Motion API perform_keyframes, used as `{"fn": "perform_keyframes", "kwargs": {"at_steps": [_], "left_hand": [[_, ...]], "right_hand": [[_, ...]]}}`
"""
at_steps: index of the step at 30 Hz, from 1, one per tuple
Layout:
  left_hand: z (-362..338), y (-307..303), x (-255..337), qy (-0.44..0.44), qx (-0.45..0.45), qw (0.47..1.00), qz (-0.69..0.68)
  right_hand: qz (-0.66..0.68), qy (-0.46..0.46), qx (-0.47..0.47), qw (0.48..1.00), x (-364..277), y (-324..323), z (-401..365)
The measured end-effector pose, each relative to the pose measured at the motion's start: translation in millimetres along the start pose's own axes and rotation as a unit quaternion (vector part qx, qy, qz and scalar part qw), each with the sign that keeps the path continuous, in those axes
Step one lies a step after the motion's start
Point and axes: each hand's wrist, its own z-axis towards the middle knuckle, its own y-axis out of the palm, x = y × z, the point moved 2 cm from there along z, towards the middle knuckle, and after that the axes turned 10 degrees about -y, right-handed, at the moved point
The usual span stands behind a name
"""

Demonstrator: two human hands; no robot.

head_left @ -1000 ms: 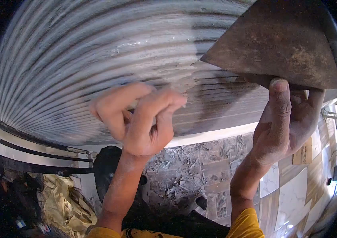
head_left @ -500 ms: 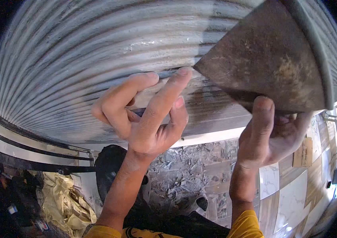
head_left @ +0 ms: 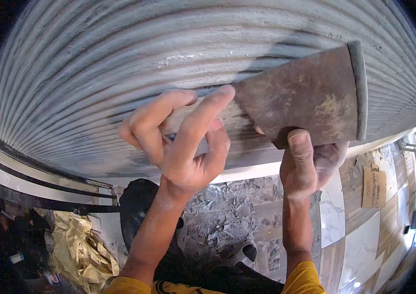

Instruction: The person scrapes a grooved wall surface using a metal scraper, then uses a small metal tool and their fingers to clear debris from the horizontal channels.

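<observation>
The yellow sleeve (head_left: 306, 277) sits closest, at the bottom edge, and both bare forearms rise from it. The left hand (head_left: 178, 142) has 2 fingers stretched out with their tips pressed to the ribbed panel (head_left: 120, 63). Its other fingers are curled in, and I cannot tell whether they pinch anything. Just beside it, the right hand (head_left: 308, 166) is closed around the lower part of a rusty scraper (head_left: 306, 103), with the thumb upright against the blade's face. The scraper lies flat on the panel. Its pointed corner nearly meets the left fingertips, and its thick grey edge faces right. A paler, bare-looking patch of the panel shows under the left fingers. Farther down, pale shavings (head_left: 227, 210) litter the tiled floor (head_left: 365, 245). A crumpled golden sheet (head_left: 78, 245) lies at the left.
</observation>
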Motion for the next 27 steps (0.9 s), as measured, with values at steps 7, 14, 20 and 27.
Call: {"fn": "perform_keyframes", "kwargs": {"at_steps": [7,14,20,27], "left_hand": [[-7.9,6.3,-5.7,0.029,0.033,0.997,-0.064],[-6.6,6.5,-5.8,0.028,0.041,0.999,-0.003],[-7.5,5.4,-6.9,0.019,0.025,1.0,-0.003],[-9.4,6.4,-6.6,0.011,0.018,1.0,-0.018]], "right_hand": [[0.009,-0.048,0.024,0.999,2.2,-1.7,-6.1],[-0.098,-0.036,-0.027,0.994,-3.6,1.5,-15.5],[-0.033,-0.06,0.071,0.995,6.6,8.0,-18.0],[-0.068,-0.07,0.077,0.992,14.3,9.6,-23.6]]}}
